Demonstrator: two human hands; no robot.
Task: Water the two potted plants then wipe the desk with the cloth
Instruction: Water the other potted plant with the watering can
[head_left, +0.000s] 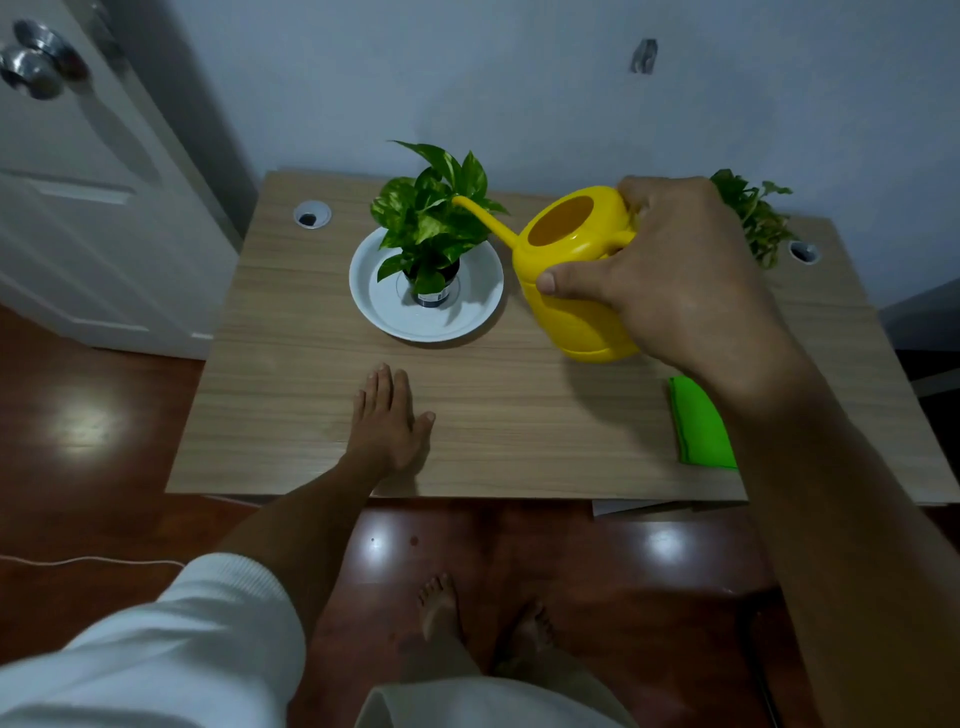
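My right hand (670, 275) grips the handle of a yellow watering can (566, 270), held above the wooden desk (291, 374). Its thin spout reaches left into the leaves of a potted plant (431, 218). That plant stands in a dark pot on a white saucer (374, 296) at the desk's back middle. A second plant (758, 218) shows behind my right hand at the back right, mostly hidden. A folded green cloth (701, 421) lies at the desk's right front, partly under my forearm. My left hand (387, 421) rests flat on the desk near the front edge, fingers together, holding nothing.
Two round cable holes (311, 214) (803, 252) sit at the desk's back corners. A white door with a metal knob (31, 62) stands to the left. A blue wall runs behind the desk. Below are a reddish wooden floor and my bare feet (441, 603).
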